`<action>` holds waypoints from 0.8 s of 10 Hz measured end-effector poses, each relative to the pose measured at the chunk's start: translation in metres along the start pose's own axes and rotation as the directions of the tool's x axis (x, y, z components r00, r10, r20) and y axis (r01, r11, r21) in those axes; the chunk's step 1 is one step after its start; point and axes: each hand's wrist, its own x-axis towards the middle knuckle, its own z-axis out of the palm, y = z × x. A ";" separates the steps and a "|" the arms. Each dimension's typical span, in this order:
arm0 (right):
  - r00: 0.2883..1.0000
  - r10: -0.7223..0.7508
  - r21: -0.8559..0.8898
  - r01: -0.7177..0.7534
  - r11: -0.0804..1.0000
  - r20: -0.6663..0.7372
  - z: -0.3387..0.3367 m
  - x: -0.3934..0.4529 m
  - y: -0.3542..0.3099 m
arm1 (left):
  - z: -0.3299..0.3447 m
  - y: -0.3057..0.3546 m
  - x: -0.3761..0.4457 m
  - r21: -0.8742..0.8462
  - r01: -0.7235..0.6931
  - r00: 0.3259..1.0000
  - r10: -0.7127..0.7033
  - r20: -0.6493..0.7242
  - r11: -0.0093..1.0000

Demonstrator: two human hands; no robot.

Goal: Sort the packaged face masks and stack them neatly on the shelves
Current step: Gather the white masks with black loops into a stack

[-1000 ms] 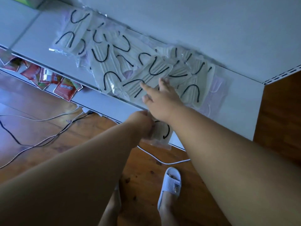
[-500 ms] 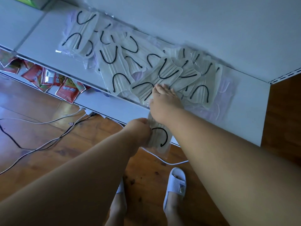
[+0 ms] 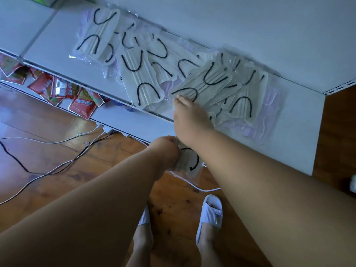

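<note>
head view | right hand point(image 3: 189, 120) lay on loose heap of clear-wrapped white face masks with black ear loops point(image 3: 208, 87) on white shelf point(image 3: 300, 120), fingers hidden beneath, grip impossible to tell | left hand point(image 3: 165, 149) below shelf edge, fingers curled round clear-wrapped mask bundle point(image 3: 189, 163), mostly hidden | red snack packets point(image 3: 81, 104) on lower shelf, partly cut off

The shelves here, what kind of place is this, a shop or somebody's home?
Probably a small shop or stockroom. White metal display shelving holds many individually packaged face masks, and red snack packets lie on the shelf below. Loose cables cross the wooden floor.
</note>
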 end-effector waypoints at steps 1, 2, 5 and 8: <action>0.999 0.045 0.153 -0.045 0.987 0.006 -0.006 -0.007 0.009 | -0.003 0.002 -0.001 -0.025 0.011 1.000 -0.010 0.019 1.000; 0.991 0.047 -0.001 -0.047 0.999 0.122 -0.006 -0.008 0.019 | -0.004 0.004 -0.005 -0.062 0.054 0.998 -0.053 0.021 0.997; 0.968 0.205 -0.279 -0.239 0.930 -0.144 -0.001 0.022 0.019 | -0.007 -0.010 -0.007 -0.021 0.060 0.998 -0.060 -0.007 0.998; 0.900 -0.055 0.172 0.142 0.975 -0.433 0.001 -0.031 0.027 | -0.010 -0.003 -0.010 -0.571 0.101 0.994 -0.103 0.029 0.815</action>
